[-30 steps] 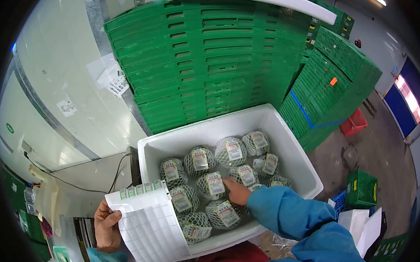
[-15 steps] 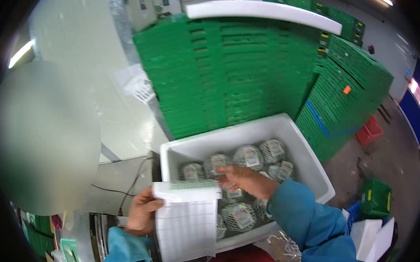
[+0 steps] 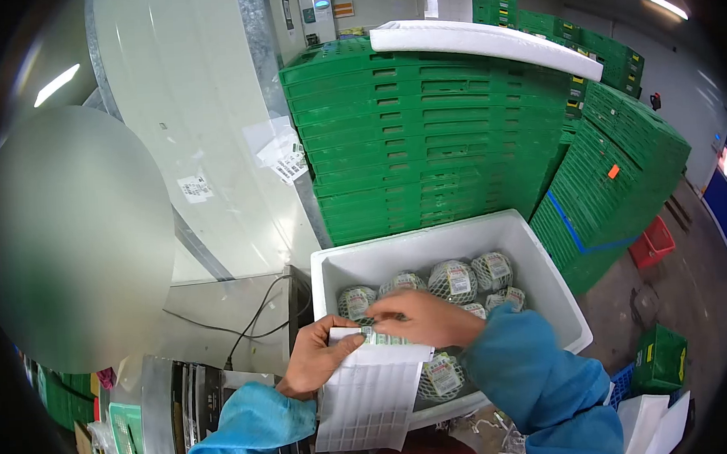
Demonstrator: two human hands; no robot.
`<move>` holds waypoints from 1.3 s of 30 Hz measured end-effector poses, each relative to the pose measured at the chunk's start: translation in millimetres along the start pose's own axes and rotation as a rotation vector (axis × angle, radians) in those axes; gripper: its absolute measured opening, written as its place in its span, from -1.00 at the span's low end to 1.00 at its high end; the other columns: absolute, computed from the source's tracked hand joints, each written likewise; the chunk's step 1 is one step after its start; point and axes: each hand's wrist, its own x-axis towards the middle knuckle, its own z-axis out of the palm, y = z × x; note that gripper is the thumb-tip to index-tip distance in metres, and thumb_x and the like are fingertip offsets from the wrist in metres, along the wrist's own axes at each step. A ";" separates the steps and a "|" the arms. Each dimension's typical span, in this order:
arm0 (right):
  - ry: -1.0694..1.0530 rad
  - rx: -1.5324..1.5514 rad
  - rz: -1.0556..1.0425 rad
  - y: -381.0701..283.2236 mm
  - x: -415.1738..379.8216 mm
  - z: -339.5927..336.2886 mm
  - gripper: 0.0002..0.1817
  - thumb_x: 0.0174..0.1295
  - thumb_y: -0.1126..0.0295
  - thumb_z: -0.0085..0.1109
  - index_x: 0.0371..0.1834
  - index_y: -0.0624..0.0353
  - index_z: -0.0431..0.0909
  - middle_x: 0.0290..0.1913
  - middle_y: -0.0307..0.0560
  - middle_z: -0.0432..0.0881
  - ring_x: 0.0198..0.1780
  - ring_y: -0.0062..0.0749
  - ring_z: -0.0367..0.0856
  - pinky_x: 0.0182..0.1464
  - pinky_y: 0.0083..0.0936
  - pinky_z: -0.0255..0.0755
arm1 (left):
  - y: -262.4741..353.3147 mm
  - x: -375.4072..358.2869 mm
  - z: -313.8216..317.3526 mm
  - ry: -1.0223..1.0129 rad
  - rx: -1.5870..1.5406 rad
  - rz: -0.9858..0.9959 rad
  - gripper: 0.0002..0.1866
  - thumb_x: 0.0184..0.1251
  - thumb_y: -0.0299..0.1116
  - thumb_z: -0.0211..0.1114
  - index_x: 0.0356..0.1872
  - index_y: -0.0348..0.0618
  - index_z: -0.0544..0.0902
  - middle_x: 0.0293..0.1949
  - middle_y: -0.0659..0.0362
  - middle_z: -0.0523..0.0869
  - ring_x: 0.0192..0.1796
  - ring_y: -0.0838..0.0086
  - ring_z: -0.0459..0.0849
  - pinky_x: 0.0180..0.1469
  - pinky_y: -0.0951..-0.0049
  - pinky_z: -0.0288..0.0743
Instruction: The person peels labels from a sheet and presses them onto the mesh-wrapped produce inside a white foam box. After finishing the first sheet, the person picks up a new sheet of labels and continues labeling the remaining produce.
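My left hand (image 3: 314, 357) grips a hanging white sheet of labels (image 3: 367, 401) by its upper left corner, thumb on top. Printed green-and-white labels show along the folded top edge. My right hand (image 3: 434, 315) is closed at that edge, fingertips bent close to the left thumb; what they pinch, if anything, is hidden. Below and beyond the hands stands a white foam box (image 3: 557, 300). Inside lie several round, net-wrapped items (image 3: 451, 281) bearing white labels; the sheet and my right arm cover some of them.
Stacked green crates (image 3: 425, 143) rise behind the box, with a long white foam piece (image 3: 485, 43) on top. More crates (image 3: 613, 175) stand to the right. A black cable (image 3: 258, 321) lies on the metal surface at left. A red crate (image 3: 652, 243) sits on the floor.
My right hand has moved left onto the sheet's top edge, meeting my left hand. My left thumb now lies over the sheet's corner. The whole view has shifted slightly.
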 end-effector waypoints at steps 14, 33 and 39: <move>0.341 0.434 0.690 77.4 -111.1 -0.3 -0.90 0.13 0.46 0.22 -0.34 0.21 0.53 -0.50 -0.24 0.50 -0.44 -0.55 0.46 -0.32 -0.57 0.34 | -26.5 -8.0 -30.8 0.013 -0.158 -0.083 -0.92 0.25 -0.49 0.25 -0.33 -0.30 0.59 -0.42 0.22 0.65 -0.41 0.68 0.52 -0.36 0.62 0.43; 0.025 0.148 1.065 150.5 -147.5 26.5 -0.85 0.17 0.44 0.10 -0.28 0.31 0.47 -0.67 0.00 0.47 -0.70 -0.27 0.44 -0.68 -0.23 0.21 | 11.4 0.5 -44.5 -0.156 0.037 -0.135 -0.88 0.17 -0.48 0.33 -0.33 -0.28 0.59 -0.41 0.21 0.66 -0.39 0.64 0.55 -0.30 0.62 0.43; -0.089 -0.327 0.854 130.1 -136.6 17.3 -0.77 0.10 0.36 0.03 -0.20 0.22 0.45 -0.34 0.16 0.58 -0.20 0.03 0.56 -0.11 -0.11 0.37 | 17.8 -54.0 -91.6 0.163 -0.022 -0.149 -0.85 0.12 -0.45 0.38 -0.35 -0.25 0.60 -0.42 0.20 0.67 -0.41 0.61 0.57 -0.31 0.60 0.44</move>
